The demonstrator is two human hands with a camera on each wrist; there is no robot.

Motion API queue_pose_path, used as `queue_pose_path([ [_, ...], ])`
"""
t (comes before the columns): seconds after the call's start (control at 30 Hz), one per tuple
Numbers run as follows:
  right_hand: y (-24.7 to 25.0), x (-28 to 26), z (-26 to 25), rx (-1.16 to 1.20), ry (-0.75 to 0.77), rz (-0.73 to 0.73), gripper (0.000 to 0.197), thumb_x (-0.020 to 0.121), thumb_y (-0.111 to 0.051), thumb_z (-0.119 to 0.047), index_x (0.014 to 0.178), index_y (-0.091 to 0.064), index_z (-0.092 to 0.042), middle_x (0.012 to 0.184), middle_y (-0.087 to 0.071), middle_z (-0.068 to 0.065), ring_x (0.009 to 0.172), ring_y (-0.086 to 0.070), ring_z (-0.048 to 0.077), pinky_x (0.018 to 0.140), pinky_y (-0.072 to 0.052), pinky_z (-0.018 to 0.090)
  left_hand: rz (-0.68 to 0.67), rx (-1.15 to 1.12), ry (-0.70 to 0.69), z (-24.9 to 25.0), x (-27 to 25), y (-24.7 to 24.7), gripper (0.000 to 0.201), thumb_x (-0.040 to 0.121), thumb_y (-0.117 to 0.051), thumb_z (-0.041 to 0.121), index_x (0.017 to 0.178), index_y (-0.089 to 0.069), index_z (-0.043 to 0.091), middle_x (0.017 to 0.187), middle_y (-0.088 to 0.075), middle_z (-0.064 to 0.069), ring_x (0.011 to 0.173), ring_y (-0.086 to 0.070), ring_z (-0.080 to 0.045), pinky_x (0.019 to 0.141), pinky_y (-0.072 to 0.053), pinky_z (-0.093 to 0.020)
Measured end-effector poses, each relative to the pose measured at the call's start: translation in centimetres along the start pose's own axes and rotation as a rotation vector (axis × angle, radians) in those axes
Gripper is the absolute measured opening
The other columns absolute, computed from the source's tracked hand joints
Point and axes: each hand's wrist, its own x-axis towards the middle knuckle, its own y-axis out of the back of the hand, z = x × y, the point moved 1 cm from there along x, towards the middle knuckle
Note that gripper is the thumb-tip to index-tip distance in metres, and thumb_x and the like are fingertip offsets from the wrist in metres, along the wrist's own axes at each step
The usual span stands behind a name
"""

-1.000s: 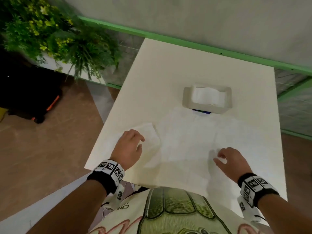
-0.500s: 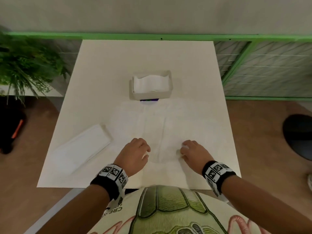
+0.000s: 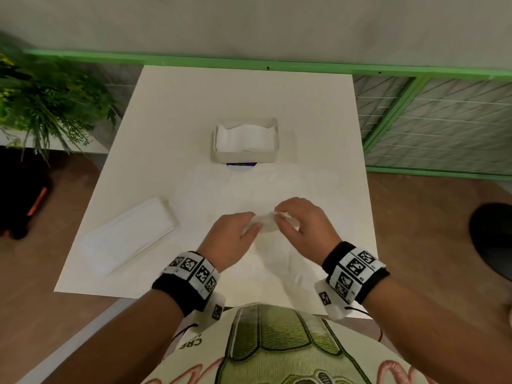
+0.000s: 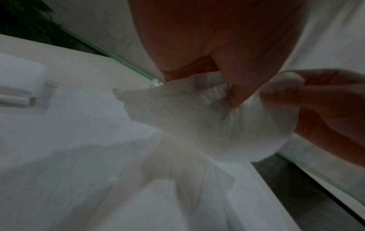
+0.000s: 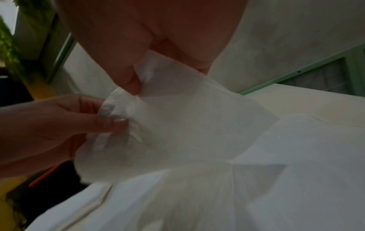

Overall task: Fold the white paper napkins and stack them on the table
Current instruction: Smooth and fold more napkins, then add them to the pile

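Left hand (image 3: 231, 239) and right hand (image 3: 302, 225) both pinch a thin, crinkled white napkin (image 3: 267, 224) above the smooth tabletop (image 3: 194, 106).

Napkin holder (image 3: 245, 139) behind spread napkin (image 3: 277, 189); folded stack (image 3: 130, 235) lies left.

hands: 2 (image 3: 231, 239) (image 3: 304, 228) | napkin holder (image 3: 243, 156): 1 | folded napkin stack (image 3: 130, 236): 1 | spread napkin (image 3: 266, 225): 1 | table (image 3: 221, 92): 1
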Motion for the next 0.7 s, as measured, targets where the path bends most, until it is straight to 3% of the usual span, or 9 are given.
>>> queue_pose_path([
  [0.13, 1.0, 1.2, 0.4, 0.048, -0.120, 0.016, 0.010, 0.095, -0.065, -0.016, 0.101, -0.072, -0.014, 0.092, -0.072, -0.005, 0.083, -0.064, 0.011, 0.078, -0.049, 0.023, -0.010, -0.149, 0.128, 0.2, 0.4, 2.9, 0.038, 0.102, -0.058, 0.032, 0.067, -0.050, 0.020, 0.061, -0.047, 0.007, 0.059, -0.044, -0.013, 0.060, -0.038, -0.033],
  [0.23, 1.0, 1.5, 0.5, 0.071, -0.187, 0.005, 0.008, 0.096, -0.065, -0.018, 0.098, -0.072, -0.017, 0.083, -0.070, -0.009, 0.076, -0.062, 0.007, 0.071, -0.046, 0.016, 0.016, -0.235, 0.176, -0.4, 0.2, 4.7, 0.047, 0.103, -0.056, 0.032, 0.066, -0.039, 0.009, 0.062, -0.033, 0.006, 0.060, -0.032, -0.011, 0.059, -0.027, -0.032],
  [0.37, 0.4, 1.4, 0.1, 0.110, -0.241, 0.011, 0.008, 0.095, -0.065, -0.015, 0.093, -0.071, -0.018, 0.079, -0.069, -0.009, 0.079, -0.062, 0.005, 0.066, -0.043, 0.011, 0.132, -0.378, 0.231, -1.9, -0.7, 7.5, 0.052, 0.101, -0.055, 0.045, 0.081, -0.061, -0.002, 0.068, -0.049, -0.019, 0.064, -0.045, -0.013, 0.064, -0.036, -0.032],
  [0.4, 0.2, 1.3, -0.1, 0.109, -0.243, 0.016, 0.007, 0.095, -0.065, -0.015, 0.093, -0.071, -0.019, 0.078, -0.069, -0.010, 0.078, -0.063, 0.005, 0.065, -0.043, 0.011, 0.176, -0.409, 0.249, -2.2, -1.0, 8.3, 0.051, 0.101, -0.055, 0.045, 0.081, -0.060, -0.002, 0.068, -0.048, -0.019, 0.064, -0.045, -0.014, 0.064, -0.036, -0.033],
  [0.47, -0.5, 0.7, -0.4, 0.058, -0.218, -0.020, 0.007, 0.095, -0.064, -0.019, 0.092, -0.070, -0.019, 0.077, -0.068, -0.010, 0.074, -0.063, 0.006, 0.065, -0.047, 0.016, 0.271, -0.462, 0.295, -2.9, -1.6, 10.0, 0.043, 0.103, -0.055, 0.033, 0.069, -0.052, 0.006, 0.061, -0.039, 0.000, 0.060, -0.036, -0.011, 0.061, -0.031, -0.032],
  [0.5, -1.2, 0.2, -0.4, 0.025, -0.198, -0.093, 0.008, 0.095, -0.063, -0.024, 0.090, -0.069, -0.020, 0.076, -0.067, -0.010, 0.071, -0.062, 0.007, 0.066, -0.050, 0.023, 0.304, -0.490, 0.319, -3.5, -1.9, 10.8, 0.042, 0.104, -0.055, 0.030, 0.066, -0.052, 0.013, 0.060, -0.044, 0.006, 0.060, -0.039, -0.011, 0.061, -0.034, -0.033],
  [0.57, -3.0, -1.1, -0.2, -0.038, -0.212, -0.366, 0.024, 0.092, -0.058, -0.046, 0.087, -0.064, -0.023, 0.076, -0.065, -0.010, 0.069, -0.059, 0.005, 0.069, -0.052, 0.035, 0.329, -0.557, 0.340, -4.3, -2.6, 12.8, 0.035, 0.104, -0.054, 0.034, 0.076, -0.066, 0.017, 0.076, -0.069, -0.003, 0.072, -0.060, -0.019, 0.072, -0.050, -0.044],
  [0.63, -4.9, -2.1, -0.2, -0.163, -0.298, -0.693, 0.052, 0.085, -0.051, -0.073, 0.097, -0.065, -0.024, 0.091, -0.067, -0.011, 0.082, -0.062, 0.006, 0.081, -0.054, 0.036, 0.353, -0.620, 0.348, -5.0, -3.4, 14.7, 0.036, 0.104, -0.053, 0.039, 0.091, -0.072, 0.011, 0.097, -0.074, -0.016, 0.088, -0.068, -0.036, 0.082, -0.054, -0.052],
  [0.7, -5.8, -2.0, -0.9, -0.301, -0.349, -0.870, 0.075, 0.078, -0.044, -0.087, 0.114, -0.065, -0.024, 0.110, -0.067, -0.009, 0.099, -0.062, 0.009, 0.092, -0.050, 0.033, 0.406, -0.658, 0.346, -5.7, -4.1, 16.5, 0.040, 0.104, -0.054, 0.039, 0.094, -0.068, 0.002, 0.091, -0.071, -0.017, 0.079, -0.062, -0.032, 0.077, -0.049, -0.044],
])
